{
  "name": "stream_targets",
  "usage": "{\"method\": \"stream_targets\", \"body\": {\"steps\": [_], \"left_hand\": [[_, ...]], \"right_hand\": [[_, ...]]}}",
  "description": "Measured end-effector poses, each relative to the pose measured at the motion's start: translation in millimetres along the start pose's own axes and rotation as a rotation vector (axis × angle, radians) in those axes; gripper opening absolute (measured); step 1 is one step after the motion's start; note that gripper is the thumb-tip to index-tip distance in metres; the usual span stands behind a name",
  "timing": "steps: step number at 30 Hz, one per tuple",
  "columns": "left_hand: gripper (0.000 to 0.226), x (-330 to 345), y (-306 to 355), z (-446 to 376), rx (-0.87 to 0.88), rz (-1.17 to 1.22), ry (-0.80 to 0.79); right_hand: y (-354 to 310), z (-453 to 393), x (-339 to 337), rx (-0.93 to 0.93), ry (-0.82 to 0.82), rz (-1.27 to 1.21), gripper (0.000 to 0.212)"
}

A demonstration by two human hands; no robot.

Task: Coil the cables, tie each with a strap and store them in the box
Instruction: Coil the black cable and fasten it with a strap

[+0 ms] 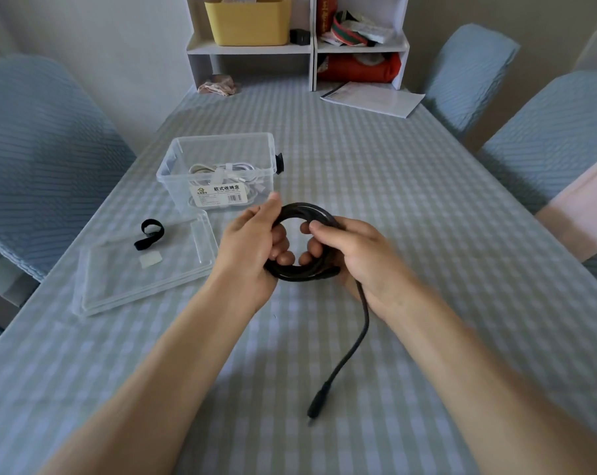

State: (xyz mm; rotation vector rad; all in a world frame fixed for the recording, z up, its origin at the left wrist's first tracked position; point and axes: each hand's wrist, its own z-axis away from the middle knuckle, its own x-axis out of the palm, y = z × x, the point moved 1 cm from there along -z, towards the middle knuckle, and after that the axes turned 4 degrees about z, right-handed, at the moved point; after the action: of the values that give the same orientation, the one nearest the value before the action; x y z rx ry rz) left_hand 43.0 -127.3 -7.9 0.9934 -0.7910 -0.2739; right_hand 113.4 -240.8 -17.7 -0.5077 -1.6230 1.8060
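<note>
At frame centre, both hands grip the coil (302,214): left hand (252,245) and right hand (351,248) on opposite sides; the strap (149,234) lies left, nearer the left hand.

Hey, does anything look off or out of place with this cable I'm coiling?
One thing: the black cable coil sits in both hands, but its plug end trails loose toward you on the table, not yet wound in. Nothing looks damaged.
</note>
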Motion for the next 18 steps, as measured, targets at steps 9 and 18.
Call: {"method": "stream_targets", "body": {"steps": [9, 18], "left_hand": [[0.029, 4, -2, 4, -0.068, -0.134, -0.117], [0.025, -19, 14, -18, 0.09, 0.386, 0.142]], "right_hand": [[1, 1, -2, -0.06, 0.104, 0.311, 0.027], [-2, 0, -3, 0.234, 0.143, -0.235, 0.042]]}}
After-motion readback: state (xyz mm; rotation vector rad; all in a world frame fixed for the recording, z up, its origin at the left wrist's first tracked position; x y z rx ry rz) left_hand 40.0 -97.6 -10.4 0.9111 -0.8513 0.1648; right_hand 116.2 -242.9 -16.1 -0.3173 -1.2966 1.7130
